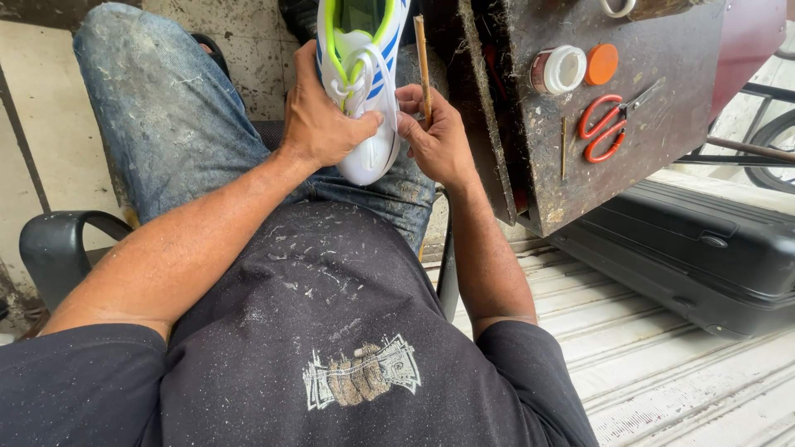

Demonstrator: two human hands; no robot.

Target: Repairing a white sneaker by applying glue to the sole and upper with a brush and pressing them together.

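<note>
White synthetic sports shoe (364,91) with blue stripes and neon-green lining, held upright over the lap, toe pointing down toward the body, resting against the dusty blue jeans (166,116). Clasped from the side by the left hand (323,120), fingers closed around the upper, thumb pressing near the white laces (360,70). Pinched in the closed fingers of the right hand (439,136): thin brown wooden stick (422,62), upright, just beside the right edge of the shoe. Cannot tell if its lower end touches the shoe, being hidden behind the fingers.

To the right, rusty brown metal counter (662,132), carrying red-handled scissors (604,128), small jar (559,70) with white top, round orange lid (602,64) just beside it. Below the counter, black hard plastic case (687,248) lying on the ribbed floor. At far left, black curved armrest (58,244) of the seat.

Judging from the grip: hand work on the side seam or sole edge of the shoe, probably with the stick as applicator or probe, and seemingly at the stage of bringing the tool to the shoe. For a next move: steady hold by the left hand, and fine control of the stick end along the edge, without slipping onto the clean white upper.
</note>
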